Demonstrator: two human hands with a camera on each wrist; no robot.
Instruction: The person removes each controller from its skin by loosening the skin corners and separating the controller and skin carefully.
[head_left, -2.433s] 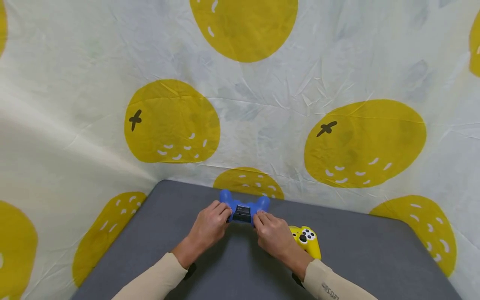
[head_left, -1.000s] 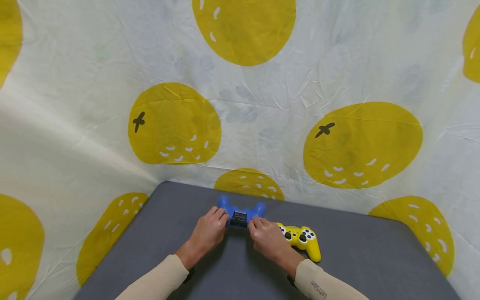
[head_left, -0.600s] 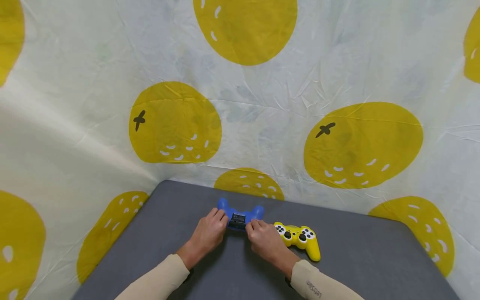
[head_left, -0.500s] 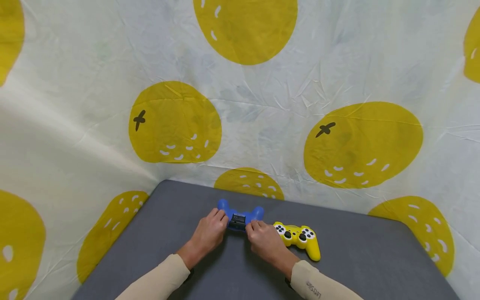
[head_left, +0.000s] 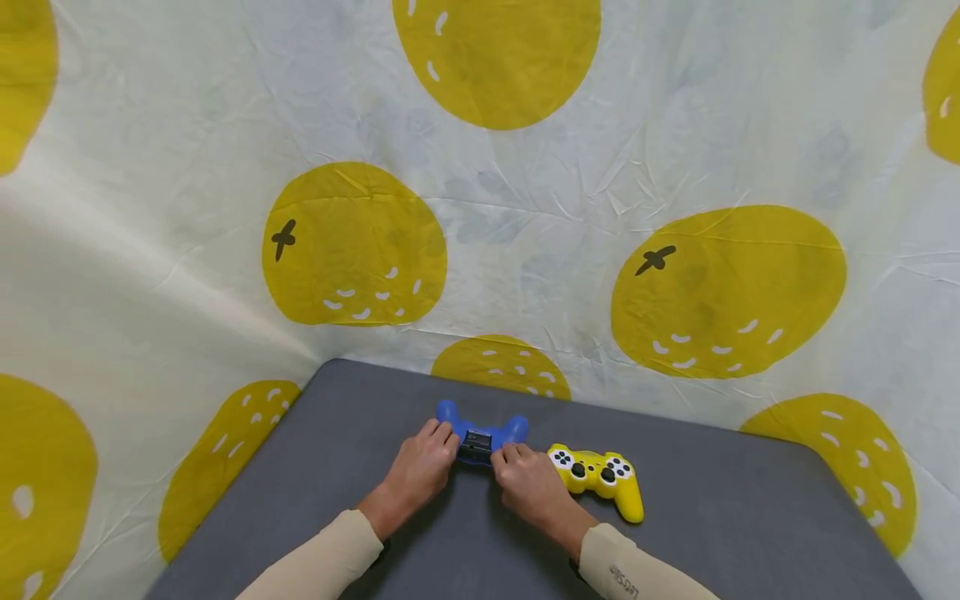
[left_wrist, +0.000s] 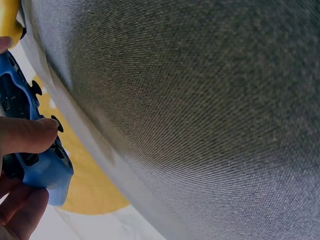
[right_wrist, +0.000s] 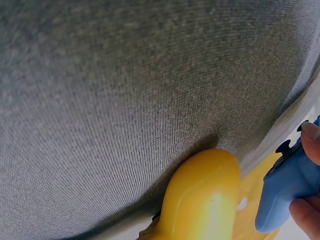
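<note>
A blue game controller [head_left: 491, 435] with a black panel in its middle is held between both hands, its two grips pointing toward the back wall. My left hand [head_left: 422, 462] pinches its left end; in the left wrist view the thumb [left_wrist: 30, 135] lies by a thumbstick and the fingers curl underneath. The right end is pinched by my right hand [head_left: 534, 487], and the right wrist view shows thumb and fingers on either side of the blue controller [right_wrist: 287, 187]. Beside the right hand a yellow game controller [head_left: 600, 475] lies face up, thumbsticks and buttons showing.
Both controllers are over a grey cloth-covered table [head_left: 712, 500]. A pale cloth [head_left: 525, 275] printed with large yellow fruit hangs close behind the table's back edge and along its left side.
Both hands have brought the blue controller slightly lower and nearer the person. The right hand has shifted left, uncovering more of the yellow controller. In the last half second little has moved.
</note>
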